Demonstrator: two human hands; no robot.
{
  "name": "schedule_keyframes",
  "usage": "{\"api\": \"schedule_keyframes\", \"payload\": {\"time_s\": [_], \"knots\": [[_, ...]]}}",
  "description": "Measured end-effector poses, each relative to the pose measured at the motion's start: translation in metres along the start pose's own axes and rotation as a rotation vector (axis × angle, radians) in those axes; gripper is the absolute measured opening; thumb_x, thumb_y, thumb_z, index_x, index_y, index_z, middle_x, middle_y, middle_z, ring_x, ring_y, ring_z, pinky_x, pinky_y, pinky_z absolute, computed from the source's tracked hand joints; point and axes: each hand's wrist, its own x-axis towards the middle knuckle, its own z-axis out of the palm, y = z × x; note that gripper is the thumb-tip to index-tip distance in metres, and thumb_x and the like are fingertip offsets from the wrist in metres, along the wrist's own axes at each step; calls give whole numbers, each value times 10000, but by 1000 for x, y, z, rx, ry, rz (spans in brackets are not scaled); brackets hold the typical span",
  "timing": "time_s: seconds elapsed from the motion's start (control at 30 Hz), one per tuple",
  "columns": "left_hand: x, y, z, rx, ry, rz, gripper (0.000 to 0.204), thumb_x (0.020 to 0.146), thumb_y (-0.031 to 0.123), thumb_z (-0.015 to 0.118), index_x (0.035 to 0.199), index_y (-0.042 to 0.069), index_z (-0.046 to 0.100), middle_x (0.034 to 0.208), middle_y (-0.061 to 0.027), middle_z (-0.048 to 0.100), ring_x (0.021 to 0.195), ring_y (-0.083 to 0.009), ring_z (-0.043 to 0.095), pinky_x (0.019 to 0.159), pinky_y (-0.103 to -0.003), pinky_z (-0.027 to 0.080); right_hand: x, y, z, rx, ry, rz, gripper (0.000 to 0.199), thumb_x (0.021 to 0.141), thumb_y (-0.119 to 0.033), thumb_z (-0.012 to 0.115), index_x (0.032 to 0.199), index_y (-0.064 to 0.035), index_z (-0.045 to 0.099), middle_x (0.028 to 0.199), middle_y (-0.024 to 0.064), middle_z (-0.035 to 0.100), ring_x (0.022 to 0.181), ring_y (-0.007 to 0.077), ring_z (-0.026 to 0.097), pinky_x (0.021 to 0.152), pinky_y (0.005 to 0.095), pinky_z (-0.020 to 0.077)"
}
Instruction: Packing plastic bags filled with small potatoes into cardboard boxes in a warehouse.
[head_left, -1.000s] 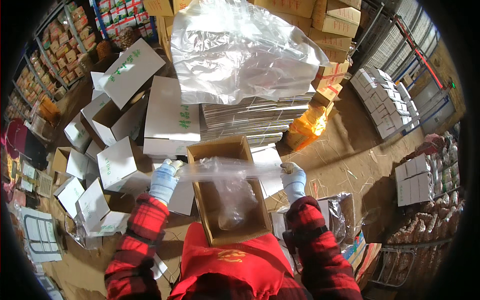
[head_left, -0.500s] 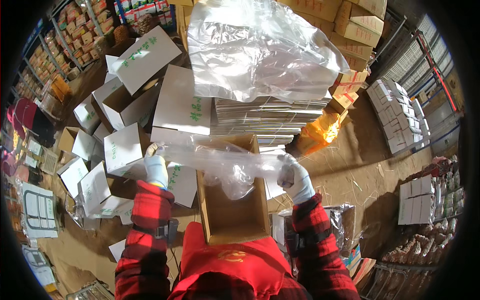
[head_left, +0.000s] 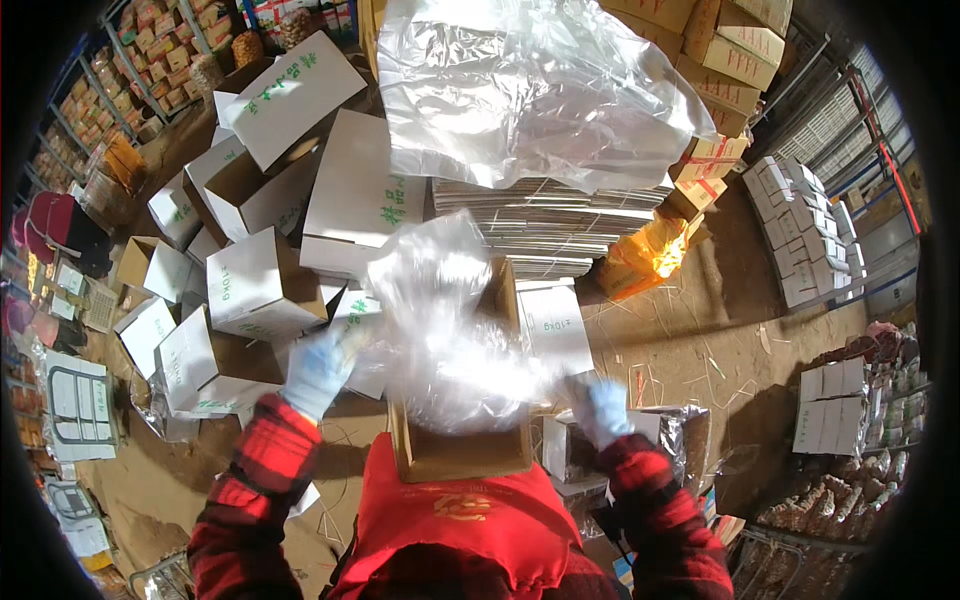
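A clear plastic bag billows, partly blurred, over an open cardboard box with a brown inside. The box is right in front of my red apron. My left hand, in a pale glove, grips the bag's left side, just left of the box. At the bag's right edge is my right hand, gloved too and closed on the film. Both hands are smeared by motion, so single fingers are hard to make out. The bag hides the far half of the box's inside.
Several open white cartons are heaped on the left. Ahead, a stack of flattened cardboard lies under a large sheet of clear plastic film. An orange plastic bag is right of the stack. White cartons are piled at the far right.
The bag, stretched taut between my hands before, now puffs up and spreads over the box. Both hands have moved down toward me, the left slightly outward.
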Motion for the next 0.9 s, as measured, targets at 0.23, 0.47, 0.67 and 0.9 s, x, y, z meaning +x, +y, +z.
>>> {"api": "schedule_keyframes", "payload": {"time_s": [0.23, 0.47, 0.67, 0.9], "knots": [[-92, -16, 118, -789, 276, -871, 266, 813, -7, 534, 1070, 32, 592, 977, -109, 651, 860, -187, 605, 815, -287, 461, -8, 20, 38, 1667, 132, 668, 193, 877, -46, 539, 1045, 11, 614, 980, 45, 631, 836, 120, 581, 703, 229, 495], [13, 66, 17, -843, 235, -735, 142, 836, 68, 581, 968, 29, 615, 817, -41, 629, 689, -127, 577, 655, -267, 475, 31, -120, -45, 1141, 159, -317, 746, 630, -142, 772, 1277, -28, 419, 1240, 169, 476, 1174, 284, 445, 989, 374, 340], [7, 91, -36, -558, 156, -529, 220, 755, 123, 664, 953, 32, 627, 837, -130, 654, 763, -219, 632, 706, -319, 485, 74, -164, -10, 892, 120, -156, 591, 698, 48, 533, 1268, -74, 438, 921, 176, 597, 843, 306, 594, 741, 384, 483], [-22, 29, 4, -538, 127, -647, 185, 858, 163, 590, 943, 1, 622, 832, -127, 642, 758, -226, 619, 693, -314, 470, 90, 28, 132, 1192, 487, 141, 312, 792, 16, 468, 1066, -39, 606, 882, 104, 623, 827, 215, 598, 711, 325, 483]]}}
